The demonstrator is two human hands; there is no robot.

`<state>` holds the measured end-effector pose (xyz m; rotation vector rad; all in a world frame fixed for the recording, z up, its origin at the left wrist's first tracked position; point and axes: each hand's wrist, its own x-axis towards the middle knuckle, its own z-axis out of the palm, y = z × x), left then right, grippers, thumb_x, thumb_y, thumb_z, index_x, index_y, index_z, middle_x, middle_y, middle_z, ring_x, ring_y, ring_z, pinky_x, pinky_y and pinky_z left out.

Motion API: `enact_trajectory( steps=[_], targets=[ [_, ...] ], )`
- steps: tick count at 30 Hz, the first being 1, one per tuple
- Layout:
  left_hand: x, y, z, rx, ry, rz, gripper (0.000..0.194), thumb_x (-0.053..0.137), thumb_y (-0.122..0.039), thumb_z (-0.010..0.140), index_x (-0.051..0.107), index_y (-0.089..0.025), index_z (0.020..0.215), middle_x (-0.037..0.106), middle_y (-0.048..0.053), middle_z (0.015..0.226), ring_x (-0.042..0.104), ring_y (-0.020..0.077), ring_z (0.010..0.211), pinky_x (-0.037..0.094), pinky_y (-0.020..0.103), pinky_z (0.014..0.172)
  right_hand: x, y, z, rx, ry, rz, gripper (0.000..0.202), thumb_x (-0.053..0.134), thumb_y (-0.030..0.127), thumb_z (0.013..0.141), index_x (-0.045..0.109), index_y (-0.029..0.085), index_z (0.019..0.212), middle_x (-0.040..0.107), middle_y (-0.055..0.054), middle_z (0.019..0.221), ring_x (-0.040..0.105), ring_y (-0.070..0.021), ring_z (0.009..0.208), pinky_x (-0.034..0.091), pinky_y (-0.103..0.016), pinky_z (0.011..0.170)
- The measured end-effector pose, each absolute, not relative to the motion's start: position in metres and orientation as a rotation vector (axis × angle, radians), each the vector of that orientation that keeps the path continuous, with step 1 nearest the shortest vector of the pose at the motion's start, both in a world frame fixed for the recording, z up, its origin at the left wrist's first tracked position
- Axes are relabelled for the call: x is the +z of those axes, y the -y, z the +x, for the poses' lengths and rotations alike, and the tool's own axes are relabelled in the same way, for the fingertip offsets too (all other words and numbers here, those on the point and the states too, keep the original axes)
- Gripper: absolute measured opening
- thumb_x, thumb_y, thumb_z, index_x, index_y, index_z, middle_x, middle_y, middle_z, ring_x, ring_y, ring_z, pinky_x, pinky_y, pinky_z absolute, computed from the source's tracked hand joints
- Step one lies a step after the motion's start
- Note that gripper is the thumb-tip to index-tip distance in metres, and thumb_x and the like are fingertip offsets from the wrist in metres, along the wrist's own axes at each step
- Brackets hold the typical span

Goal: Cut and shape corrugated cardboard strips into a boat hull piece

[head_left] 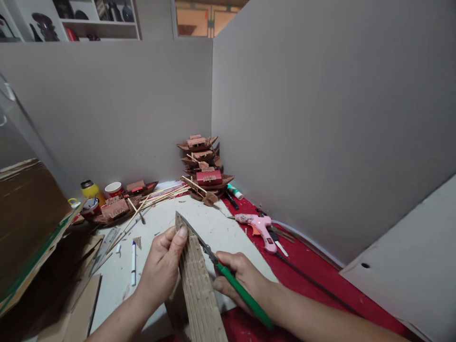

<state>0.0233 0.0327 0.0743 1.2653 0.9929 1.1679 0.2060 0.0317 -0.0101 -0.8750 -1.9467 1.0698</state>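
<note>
My left hand [162, 266] grips a long strip of corrugated cardboard [201, 289] near its pointed far end, thumb on top. The strip runs from there down toward the bottom edge of the view. My right hand [245, 280] is wrapped around green-handled scissors [242, 294]. Their dark blades lie along the right edge of the strip, close to its tip. How far the blades are apart cannot be made out. Part of the right fingers is hidden behind the handle.
A pink glue gun [258, 225] lies on the red cloth [306, 266] at right. Stacked cardboard boats [208, 178] stand in the corner. Thin sticks [164, 194], a white marker [133, 263], a yellow bottle [90, 190] and large cardboard pieces [32, 228] are at left.
</note>
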Motion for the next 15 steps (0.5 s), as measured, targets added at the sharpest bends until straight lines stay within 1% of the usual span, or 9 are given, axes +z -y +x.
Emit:
enact_trajectory(
  steps=[2, 6, 10, 12, 15],
  targets=[
    [0.074, -0.033, 0.023, 1.153, -0.984, 1.264, 0.033, 0.061, -0.048, 0.079, 0.069, -0.017, 0.076, 0.063, 0.000, 0.063, 0.051, 0.0107, 0.053, 0.044, 0.020, 0.051, -0.010, -0.032, 0.205, 1.099, 1.918, -0.866, 0.049, 0.053, 0.064, 0.078, 0.042, 0.018, 0.070, 0.032, 0.006, 0.058, 0.027, -0.0083, 0.055, 0.025, -0.021, 0.048],
    [0.073, -0.032, 0.023, 1.107, -0.948, 1.264, 0.031, 0.062, -0.047, 0.078, 0.069, -0.017, 0.081, 0.064, 0.001, 0.065, 0.053, 0.0111, 0.055, 0.046, 0.020, 0.056, -0.004, -0.032, 0.204, 1.048, 1.936, -0.856, 0.048, 0.052, 0.064, 0.079, 0.045, 0.017, 0.072, 0.036, 0.005, 0.059, 0.029, -0.0087, 0.055, 0.027, -0.021, 0.049],
    [0.074, -0.033, 0.021, 1.040, -0.947, 1.231, 0.033, 0.061, -0.048, 0.078, 0.068, -0.017, 0.081, 0.061, 0.000, 0.059, 0.052, 0.0098, 0.051, 0.042, 0.018, 0.049, 0.004, -0.032, 0.205, 1.001, 1.934, -0.871, 0.052, 0.048, 0.069, 0.077, 0.045, 0.017, 0.075, 0.040, 0.003, 0.062, 0.034, -0.0096, 0.056, 0.031, -0.022, 0.050],
    [0.075, -0.034, 0.019, 1.027, -0.965, 1.224, 0.032, 0.061, -0.049, 0.078, 0.067, -0.019, 0.088, 0.058, -0.002, 0.056, 0.050, 0.0094, 0.048, 0.040, 0.018, 0.046, 0.006, -0.032, 0.205, 1.079, 1.851, -0.902, 0.055, 0.043, 0.072, 0.078, 0.044, 0.018, 0.078, 0.041, 0.003, 0.061, 0.036, -0.0095, 0.052, 0.032, -0.022, 0.048],
    [0.077, -0.035, 0.016, 1.038, -0.991, 1.209, 0.037, 0.061, -0.049, 0.078, 0.060, -0.025, 0.106, 0.056, -0.005, 0.051, 0.051, 0.0105, 0.045, 0.040, 0.019, 0.045, 0.006, -0.033, 0.203, 1.285, 1.626, -0.970, 0.056, 0.033, 0.074, 0.081, 0.041, 0.019, 0.084, 0.039, 0.005, 0.057, 0.036, -0.0086, 0.043, 0.029, -0.021, 0.039]
  ],
)
